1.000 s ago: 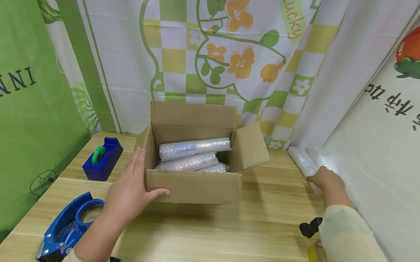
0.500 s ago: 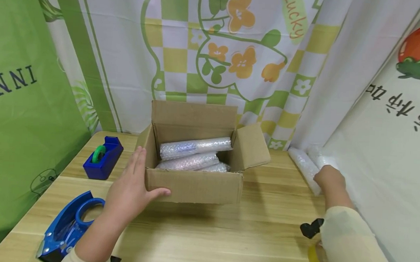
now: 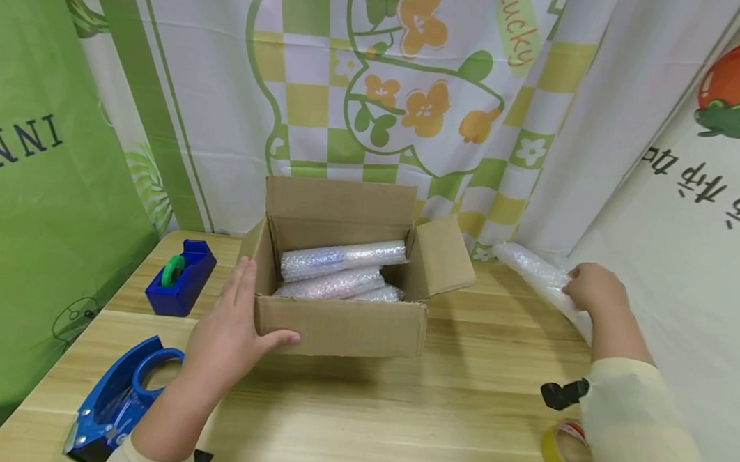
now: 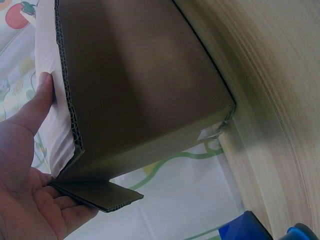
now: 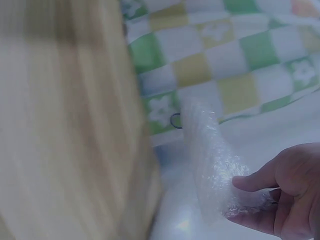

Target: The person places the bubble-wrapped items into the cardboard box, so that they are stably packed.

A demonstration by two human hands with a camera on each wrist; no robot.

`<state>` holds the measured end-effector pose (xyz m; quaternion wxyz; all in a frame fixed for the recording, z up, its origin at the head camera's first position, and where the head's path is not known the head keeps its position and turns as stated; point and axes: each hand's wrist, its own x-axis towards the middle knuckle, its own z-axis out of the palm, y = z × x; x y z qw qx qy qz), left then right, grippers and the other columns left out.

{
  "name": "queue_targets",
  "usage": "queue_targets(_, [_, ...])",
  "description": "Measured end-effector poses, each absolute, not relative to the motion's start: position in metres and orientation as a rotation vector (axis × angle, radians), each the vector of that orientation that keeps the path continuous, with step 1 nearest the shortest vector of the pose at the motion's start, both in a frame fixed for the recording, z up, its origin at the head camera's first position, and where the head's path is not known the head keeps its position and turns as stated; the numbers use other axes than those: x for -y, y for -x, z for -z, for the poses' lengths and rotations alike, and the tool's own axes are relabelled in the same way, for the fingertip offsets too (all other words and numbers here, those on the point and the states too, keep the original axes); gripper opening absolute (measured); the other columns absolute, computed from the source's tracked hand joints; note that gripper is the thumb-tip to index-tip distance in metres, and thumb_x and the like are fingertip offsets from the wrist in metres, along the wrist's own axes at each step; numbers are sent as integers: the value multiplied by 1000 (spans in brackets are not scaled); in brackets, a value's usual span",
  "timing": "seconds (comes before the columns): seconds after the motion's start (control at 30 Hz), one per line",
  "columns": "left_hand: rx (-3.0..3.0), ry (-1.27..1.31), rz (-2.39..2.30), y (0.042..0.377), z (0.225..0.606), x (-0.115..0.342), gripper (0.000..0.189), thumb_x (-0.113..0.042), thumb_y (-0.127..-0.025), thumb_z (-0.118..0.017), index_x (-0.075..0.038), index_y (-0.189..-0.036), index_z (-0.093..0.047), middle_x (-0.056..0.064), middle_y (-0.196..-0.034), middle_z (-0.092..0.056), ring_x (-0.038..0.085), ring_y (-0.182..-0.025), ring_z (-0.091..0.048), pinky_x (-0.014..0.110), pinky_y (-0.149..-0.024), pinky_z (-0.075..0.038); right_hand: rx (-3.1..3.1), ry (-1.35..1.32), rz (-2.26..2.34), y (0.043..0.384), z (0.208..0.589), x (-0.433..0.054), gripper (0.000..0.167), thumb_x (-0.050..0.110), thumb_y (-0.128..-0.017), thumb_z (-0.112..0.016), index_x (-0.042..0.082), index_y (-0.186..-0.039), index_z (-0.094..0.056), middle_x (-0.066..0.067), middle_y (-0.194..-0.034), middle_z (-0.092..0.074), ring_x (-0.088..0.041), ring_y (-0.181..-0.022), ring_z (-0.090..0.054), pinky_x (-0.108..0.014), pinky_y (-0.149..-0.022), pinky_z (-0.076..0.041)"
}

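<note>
An open cardboard box [image 3: 341, 328] stands mid-table, holding several bubble-wrapped rolls [image 3: 343, 259] laid lengthwise. My left hand [image 3: 223, 331] grips its near left corner. In the left wrist view the thumb [image 4: 44, 92] lies on one flap [image 4: 55, 117], while the fingers reach behind the side flap [image 4: 102, 195]. At the table's right side my right hand [image 3: 598, 293] holds another bubble-wrapped roll [image 3: 540, 273] near its closer end. The right wrist view shows the thumb [image 5: 255, 180] and fingers pinching the clear wrap [image 5: 210, 160]; what is inside it cannot be made out.
A blue desktop tape dispenser [image 3: 182, 277] with green tape stands left of the box. Nearer lies a blue packing tape gun [image 3: 112, 402], partly behind the left forearm. A yellow tape roll [image 3: 556, 453] sits by the right sleeve. Curtains close off the back and sides.
My right hand has closed on the bubble-wrapped roll and drawn it up and to the right, its far end swinging left. The left hand and box have stayed put.
</note>
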<state>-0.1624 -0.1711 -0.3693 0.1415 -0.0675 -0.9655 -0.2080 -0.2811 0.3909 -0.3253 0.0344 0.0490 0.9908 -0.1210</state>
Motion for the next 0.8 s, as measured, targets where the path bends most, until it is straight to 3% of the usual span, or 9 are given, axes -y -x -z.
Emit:
queue_targets(0.17, [2794,192,602,163,369,171,129,-66,-72,-75,-4,-158,-2,18,-165,-8,44,-146,-22,64,-105,-37,-3116,-101,421,275,297,-376,43,19,-93,-58,-11,-123,-53,-36,-117,-58,-53,-104,-55,-61,-84,-46])
queue_targets(0.37, [2793,194,600,163,369,171,129,-67,-72,-75,-4,-158,-2,18,-164,-8,44,-147,-21,64,-107,-35,-3185,-20,584,267,265,-351,42,18,-96,-58,-9,-127,-52,-34,-116,-61,-36,-83,-67,-56,-79,-48])
queue_targets(0.43, [2789,197,598,163,369,171,129,-67,-72,-75,-4,-158,-2,18,-165,-8,43,-147,-21,63,-108,-35,-3192,5,649,263,255,-342,42,19,-97,-59,-8,-129,-51,-34,-118,-60,-31,-78,-68,-49,-73,-51])
queue_targets(0.6, [2785,201,598,163,370,171,129,-67,-72,-74,-4,-158,-2,18,-165,-7,43,-147,-22,63,-108,-35,-3192,98,783,251,229,-313,44,25,-99,-59,-3,-133,-51,-30,-119,-60,-27,-82,-68,-35,-65,-51])
queue_targets(0.8, [2781,195,596,163,370,172,129,-68,-71,-74,-4,-158,-2,18,-165,-8,43,-146,-22,63,-107,-36,-3166,273,876,237,210,-267,42,26,-99,-60,4,-133,-55,-22,-117,-65,-25,-89,-66,-29,-68,-54])
